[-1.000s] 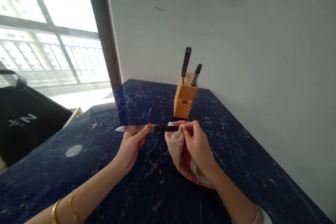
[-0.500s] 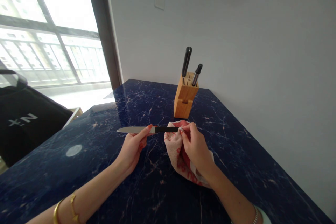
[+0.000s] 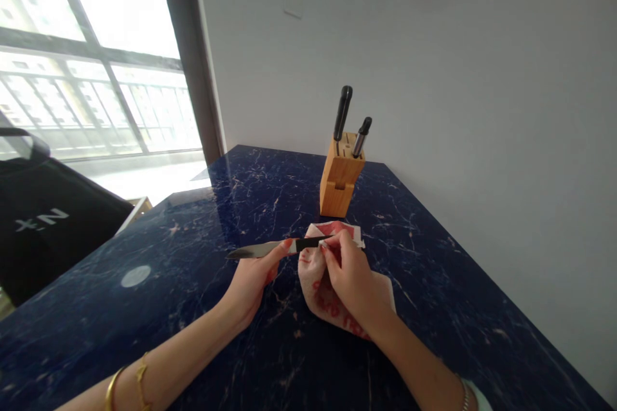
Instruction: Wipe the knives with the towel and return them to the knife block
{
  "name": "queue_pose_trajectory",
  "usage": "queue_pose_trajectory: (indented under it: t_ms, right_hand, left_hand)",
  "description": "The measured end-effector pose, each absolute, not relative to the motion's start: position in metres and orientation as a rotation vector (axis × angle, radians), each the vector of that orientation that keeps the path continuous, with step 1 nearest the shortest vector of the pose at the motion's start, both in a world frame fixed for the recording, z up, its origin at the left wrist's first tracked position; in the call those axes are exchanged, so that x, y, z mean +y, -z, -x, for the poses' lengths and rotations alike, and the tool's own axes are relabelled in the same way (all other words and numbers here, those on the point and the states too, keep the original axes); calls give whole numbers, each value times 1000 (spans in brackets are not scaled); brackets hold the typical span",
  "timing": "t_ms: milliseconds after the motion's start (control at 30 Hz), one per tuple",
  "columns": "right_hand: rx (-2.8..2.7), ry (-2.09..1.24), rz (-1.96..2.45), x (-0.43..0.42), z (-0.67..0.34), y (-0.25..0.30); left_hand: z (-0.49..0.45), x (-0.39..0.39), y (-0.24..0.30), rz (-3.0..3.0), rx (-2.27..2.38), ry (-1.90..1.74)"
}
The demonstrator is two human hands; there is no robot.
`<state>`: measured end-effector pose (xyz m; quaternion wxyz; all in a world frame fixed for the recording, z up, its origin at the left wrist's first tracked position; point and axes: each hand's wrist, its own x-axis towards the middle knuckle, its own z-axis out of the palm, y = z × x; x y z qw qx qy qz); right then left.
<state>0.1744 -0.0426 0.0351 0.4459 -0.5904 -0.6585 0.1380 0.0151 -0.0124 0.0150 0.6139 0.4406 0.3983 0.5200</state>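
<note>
A knife [image 3: 255, 250] with a grey blade and black handle is held level above the table, its tip pointing left. My left hand [image 3: 258, 276] pinches the blade close to the handle, thumb on top. My right hand [image 3: 351, 273] is closed on a white and red cloth [image 3: 321, 289], pressing a fold of it round the handle's right end. Below the hand the rest of the cloth hangs toward the tabletop. The fingers partly hide the handle end.
A wooden knife block [image 3: 340, 183] stands just behind the hands, with a black-handled knife [image 3: 342, 112] and another tool with a black and silver handle [image 3: 362, 136] in it. The dark blue marble-patterned table [image 3: 193, 282] meets a wall at right. A black chair [image 3: 53, 218] is at left.
Both hands have shifted, the left one to the right. The knife has moved right, with its tip now tilted slightly lower. More of the cloth's red patch shows behind the right hand.
</note>
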Motion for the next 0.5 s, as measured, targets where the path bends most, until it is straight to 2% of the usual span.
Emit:
queue_pose_trajectory:
  t_ms: [500]
  right_hand:
    - [-1651,-321,1434,-46,-166,-36]
  left_hand:
    - [-19,-13,-12,-996,942,-1196]
